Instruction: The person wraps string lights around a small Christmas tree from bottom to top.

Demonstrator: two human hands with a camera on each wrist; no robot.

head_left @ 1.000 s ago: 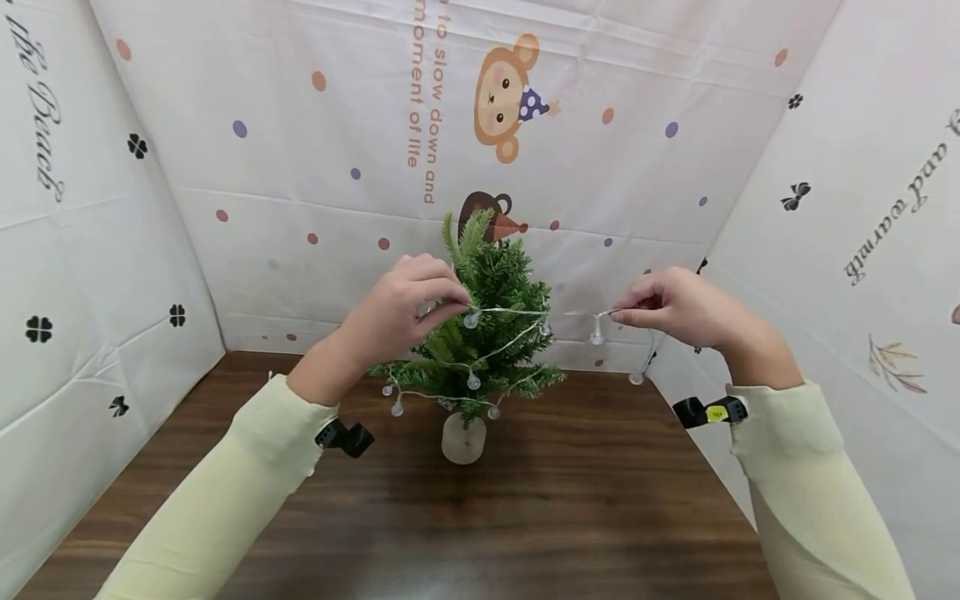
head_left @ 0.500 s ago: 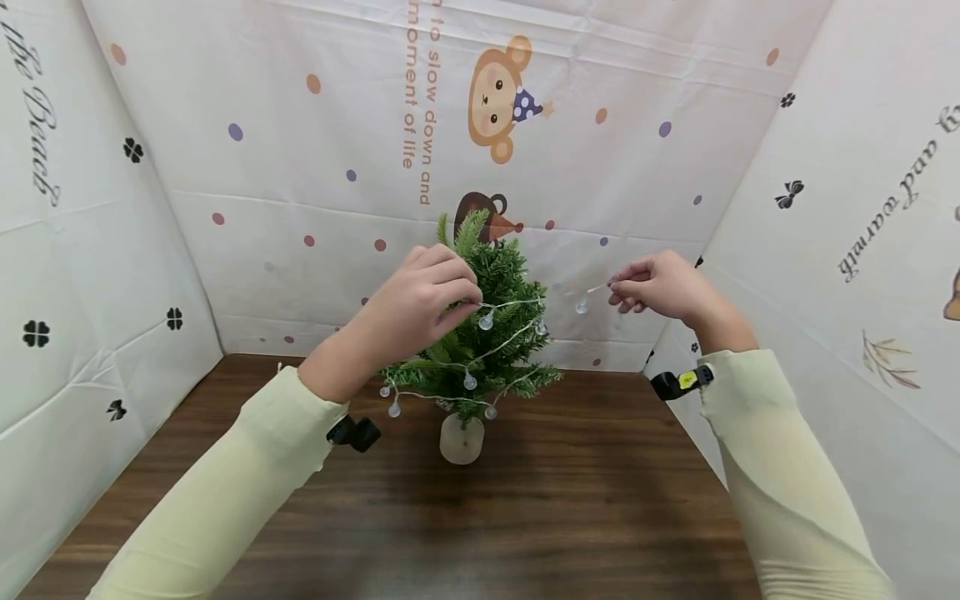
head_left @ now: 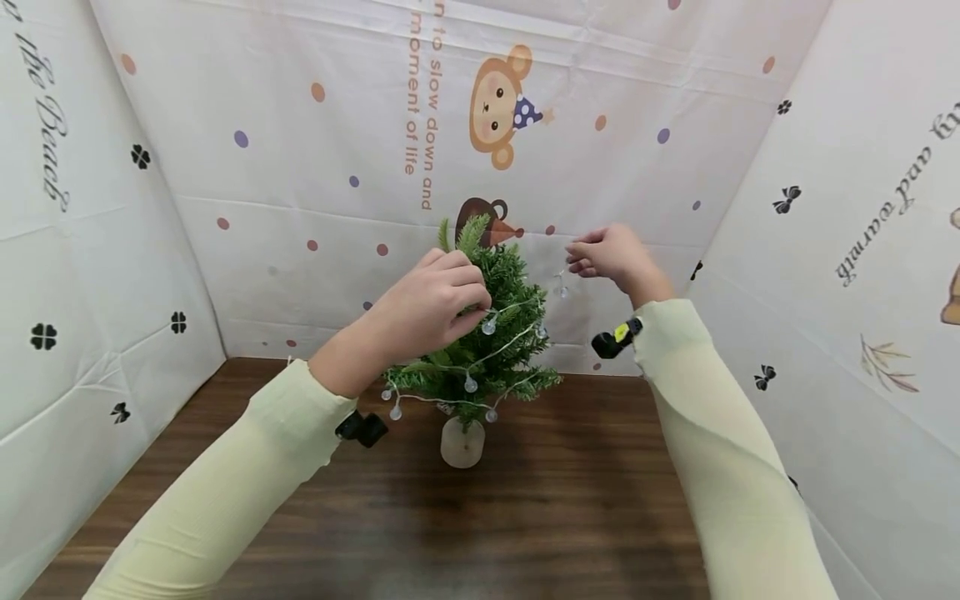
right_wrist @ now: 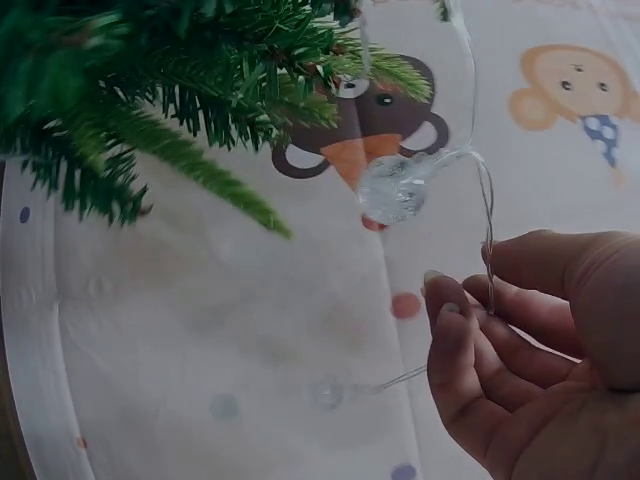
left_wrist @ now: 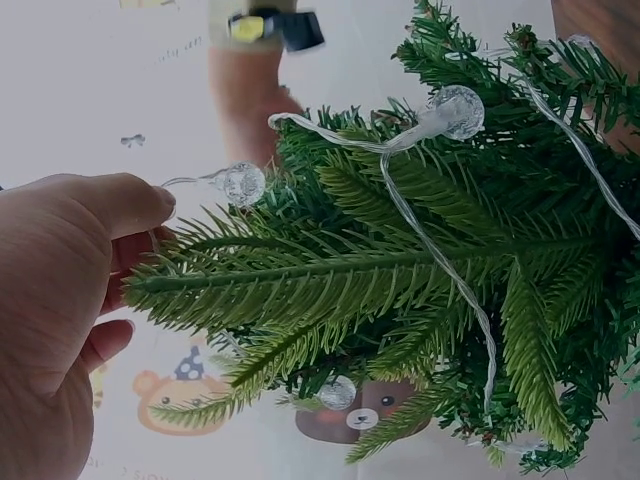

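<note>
A small artificial Christmas tree (head_left: 510,271) stands upright on a pale round base (head_left: 462,442). A clear string of lights (left_wrist: 430,240) with round bulbs winds round its branches. At the tree's upper left, my left hand (head_left: 442,300) pinches the wire beside a bulb (left_wrist: 242,184), thumb against fingers. My right hand (head_left: 611,257) is to the right of the tree, apart from the branches. Between its thumb and fingers it holds the twisted wire, and a bulb (right_wrist: 393,190) hangs close to the fingertips. Some wire is hidden behind the tree.
The tree stands on a dark wooden table (head_left: 420,533). A printed white cloth backdrop (head_left: 300,167) rises close behind it, with similar cloth on both sides. Another bulb (right_wrist: 326,392) dangles on loose wire below my right hand.
My right hand has moved left and up toward the back of the tree, carrying the wire and bulb. My left hand has shifted slightly right, still pinching the string of lights.
</note>
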